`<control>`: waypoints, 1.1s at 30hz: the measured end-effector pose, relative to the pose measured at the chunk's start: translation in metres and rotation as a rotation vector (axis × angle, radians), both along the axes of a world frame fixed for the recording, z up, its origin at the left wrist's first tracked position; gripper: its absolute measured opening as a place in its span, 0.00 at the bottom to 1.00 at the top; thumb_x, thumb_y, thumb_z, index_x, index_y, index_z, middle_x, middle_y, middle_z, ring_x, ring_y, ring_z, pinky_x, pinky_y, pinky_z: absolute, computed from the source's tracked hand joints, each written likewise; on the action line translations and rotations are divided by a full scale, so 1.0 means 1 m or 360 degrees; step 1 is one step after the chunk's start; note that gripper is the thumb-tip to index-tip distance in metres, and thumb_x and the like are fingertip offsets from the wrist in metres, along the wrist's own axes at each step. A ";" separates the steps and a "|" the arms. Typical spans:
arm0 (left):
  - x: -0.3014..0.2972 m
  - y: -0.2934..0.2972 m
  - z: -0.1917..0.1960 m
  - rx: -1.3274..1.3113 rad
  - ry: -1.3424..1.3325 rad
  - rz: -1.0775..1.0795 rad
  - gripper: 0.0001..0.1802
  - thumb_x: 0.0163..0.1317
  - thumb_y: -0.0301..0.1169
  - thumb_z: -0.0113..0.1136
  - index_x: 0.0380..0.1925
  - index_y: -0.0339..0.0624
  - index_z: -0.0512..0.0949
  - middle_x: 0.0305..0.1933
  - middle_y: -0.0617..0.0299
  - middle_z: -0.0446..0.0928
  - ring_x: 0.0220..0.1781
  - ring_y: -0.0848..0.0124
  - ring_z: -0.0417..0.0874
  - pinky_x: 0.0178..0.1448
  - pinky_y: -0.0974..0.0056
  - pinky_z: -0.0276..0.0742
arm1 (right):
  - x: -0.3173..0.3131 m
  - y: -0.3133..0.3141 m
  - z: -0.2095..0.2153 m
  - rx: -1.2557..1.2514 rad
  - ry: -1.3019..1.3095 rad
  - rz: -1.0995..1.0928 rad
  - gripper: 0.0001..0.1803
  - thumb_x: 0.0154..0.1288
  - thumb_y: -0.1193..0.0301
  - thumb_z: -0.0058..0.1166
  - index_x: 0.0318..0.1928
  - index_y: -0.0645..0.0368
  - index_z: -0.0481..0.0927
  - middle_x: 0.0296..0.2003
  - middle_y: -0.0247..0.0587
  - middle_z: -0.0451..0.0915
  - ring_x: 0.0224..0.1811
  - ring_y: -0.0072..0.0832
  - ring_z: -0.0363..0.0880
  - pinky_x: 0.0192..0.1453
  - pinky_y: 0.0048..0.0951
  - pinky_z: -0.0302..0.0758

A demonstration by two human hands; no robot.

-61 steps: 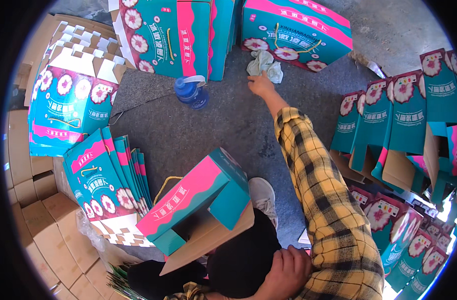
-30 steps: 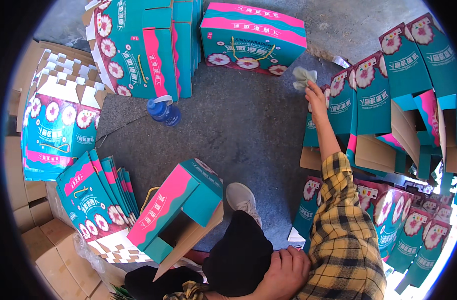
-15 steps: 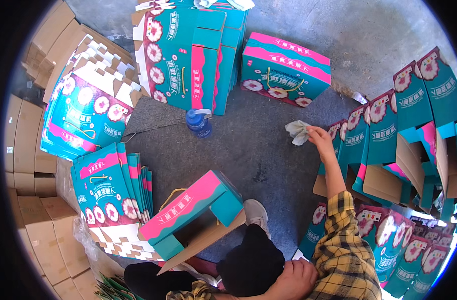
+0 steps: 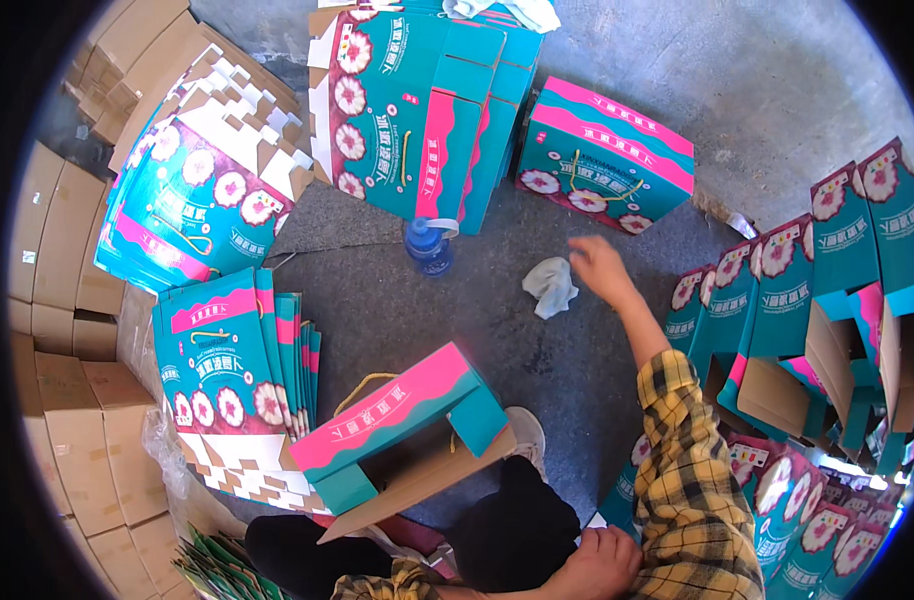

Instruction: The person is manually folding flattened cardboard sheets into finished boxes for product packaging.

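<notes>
1. Head view, right hand: the right hand (image 4: 599, 270) was slightly blurred, right of centre in the upper half of the frame, at the end of a yellow-and-black checked sleeve (image 4: 692, 470). Fingers bent, pointing left. Grip: could not tell whether the fingertips pinched anything.
2. Head view, work item: the pale cloth (image 4: 550, 287) was crumpled, just below and left of the right hand, right of frame centre. Contact with the fingers was unclear, as was contact with the grey floor (image 4: 477, 330) behind it.
3. Head view, left hand: the left hand (image 4: 599, 562) lay at the lower edge, right of centre, beside the black-clad knee (image 4: 517, 530) and close to the checked sleeve. Fingers curled; palm hidden, so could not tell whether it held anything.
4. Head view, lower centre: an open-ended carton (image 4: 387, 410), teal and pink, was tilted, with a brown flap toward the lower edge. A pale shoe (image 4: 527, 435) showed just right of it.
5. Head view, upper part: a blue bottle (image 4: 429, 248) was on the floor left of the pale cloth. Above were a closed carton (image 4: 607, 155) with a yellow cord handle and, left of it, a carton stack (image 4: 417, 110).
6. Head view, sides: more teal cartons (image 4: 777, 290) stood at the right; plain brown boxes (image 4: 87, 440) were piled at the left.
</notes>
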State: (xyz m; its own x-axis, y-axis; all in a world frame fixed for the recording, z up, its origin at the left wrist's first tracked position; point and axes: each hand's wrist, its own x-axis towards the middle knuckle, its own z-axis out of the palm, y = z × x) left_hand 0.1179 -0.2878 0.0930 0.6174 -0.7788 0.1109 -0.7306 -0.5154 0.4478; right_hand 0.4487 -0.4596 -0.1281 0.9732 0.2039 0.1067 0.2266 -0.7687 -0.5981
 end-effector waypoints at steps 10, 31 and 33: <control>0.025 -0.003 -0.008 -0.0166 0.0086 0.0076 0.13 0.56 0.36 0.55 0.35 0.38 0.79 0.34 0.47 0.75 0.35 0.57 0.76 0.38 0.53 0.72 | 0.221 0.080 0.145 0.0472 -0.0942 -0.0159 0.23 0.64 0.56 0.46 0.56 0.50 0.77 0.54 0.55 0.74 0.61 0.44 0.68 0.64 0.40 0.65; 0.018 -0.001 -0.020 -0.0166 -0.0034 0.0258 0.15 0.57 0.35 0.53 0.30 0.33 0.81 0.38 0.45 0.76 0.34 0.57 0.76 0.33 0.56 0.75 | 0.026 0.046 0.252 0.1355 -0.1461 0.0231 0.27 0.69 0.68 0.39 0.62 0.77 0.61 0.62 0.57 0.64 0.63 0.50 0.65 0.68 0.53 0.60; 0.014 0.002 -0.015 -0.0147 -0.0014 0.0222 0.15 0.57 0.35 0.53 0.31 0.33 0.81 0.38 0.46 0.76 0.35 0.57 0.76 0.35 0.57 0.75 | -0.004 0.036 0.249 0.1316 -0.1362 0.0235 0.28 0.69 0.71 0.39 0.63 0.77 0.58 0.63 0.59 0.62 0.64 0.53 0.64 0.69 0.57 0.59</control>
State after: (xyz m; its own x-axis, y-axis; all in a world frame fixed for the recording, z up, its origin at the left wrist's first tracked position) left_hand 0.1318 -0.2862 0.0780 0.7174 -0.6719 0.1838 -0.6590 -0.5690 0.4919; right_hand 0.4450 -0.4231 0.1204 0.4959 -0.1279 0.8589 0.8453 -0.1557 -0.5111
